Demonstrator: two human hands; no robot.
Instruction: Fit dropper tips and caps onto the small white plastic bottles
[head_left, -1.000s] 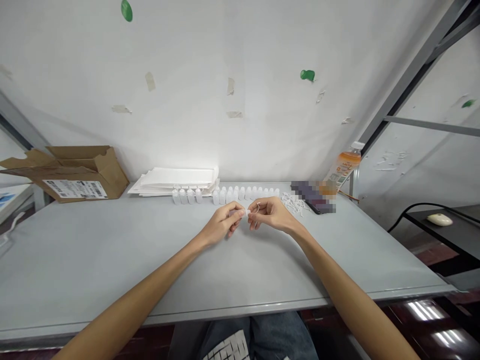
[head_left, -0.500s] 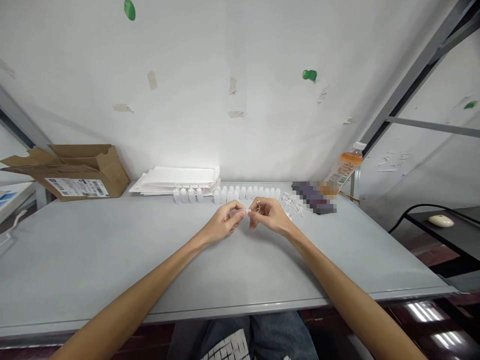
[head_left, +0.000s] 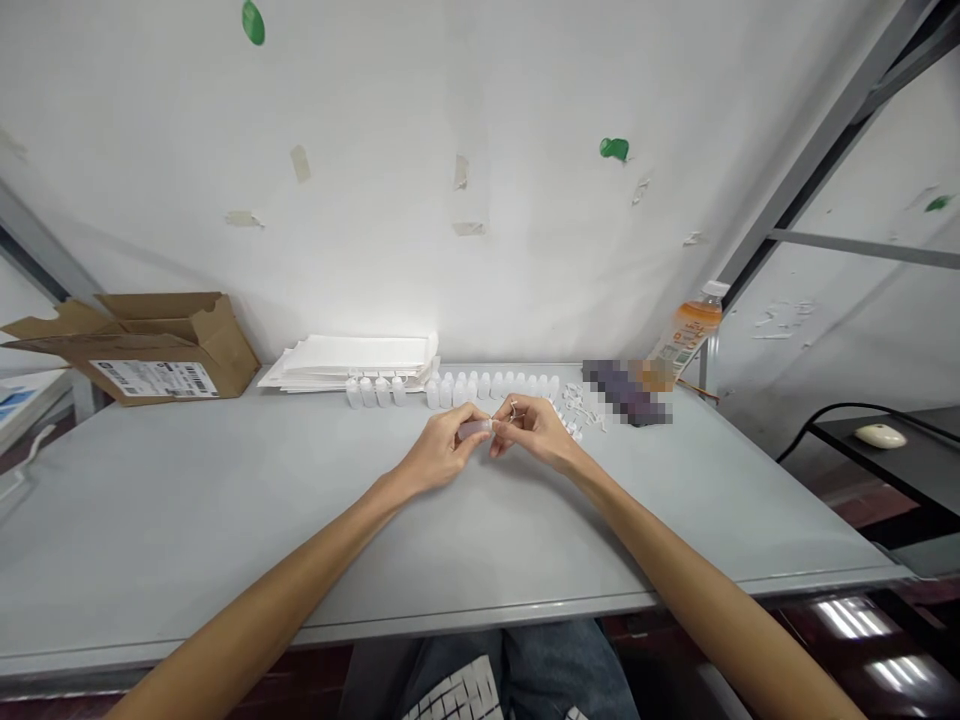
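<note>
A small translucent plastic bottle [head_left: 474, 429] lies sideways in my left hand [head_left: 442, 446], pinched between thumb and fingers. Its mouth end points right, towards my right hand [head_left: 538, 432]. The fingers of that hand are closed at the bottle's end on a small white cap, whose thin curved strap [head_left: 514, 408] sticks up between them. How far the cap sits on the mouth is hidden by my fingertips. Behind my hands stand several similar bottles [head_left: 499, 385] in a row. Another group of bottles with straps on top [head_left: 383, 391] stands to the left.
Loose white caps [head_left: 581, 402] lie to the right of the bottles, beside a pixelated dark object [head_left: 626, 390]. A drink bottle [head_left: 690, 330] leans at the back right. White sheets [head_left: 352, 358] are stacked at the back, and an open cardboard box [head_left: 165, 350] stands at the left.
My left fingers have shifted, and more of the bottle's side shows now. My right hand has moved slightly left, still at the bottle's mouth end. The view has tilted a little.
</note>
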